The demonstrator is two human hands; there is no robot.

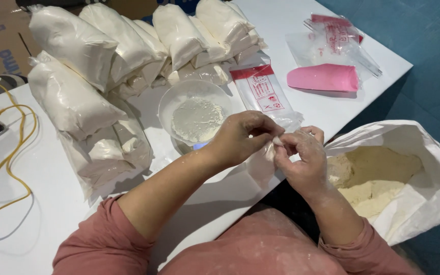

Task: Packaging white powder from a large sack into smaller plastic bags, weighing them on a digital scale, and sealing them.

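- Clear plastic bag (267, 155) — you hold it between both hands, just over the near edge of the white desk (42, 203), above your lap.
- Your left hand (243, 136) has its grip closed on the bag's top, thumb and fingers pinched together on the plastic.
- Your right hand (304, 155) pinches the same edge from the other side, fingers dusted with powder; the two hands touch at the fingertips.
- Just behind your left hand sits a clear bowl (195, 114) of white powder on the desk.
- Behind and to the left of the bowl lies a heap of filled powder bags (108, 61) — stacked and leaning on one another.
- A flat empty bag with a red printed strip (260, 89) lies beside the bowl; a pink scoop (323, 77) rests farther back.
- At your right, off the desk, a large white sack (413, 168) stands open with pale yellowish powder inside.
- A yellow cable (11, 153) trails across the desk's left side.
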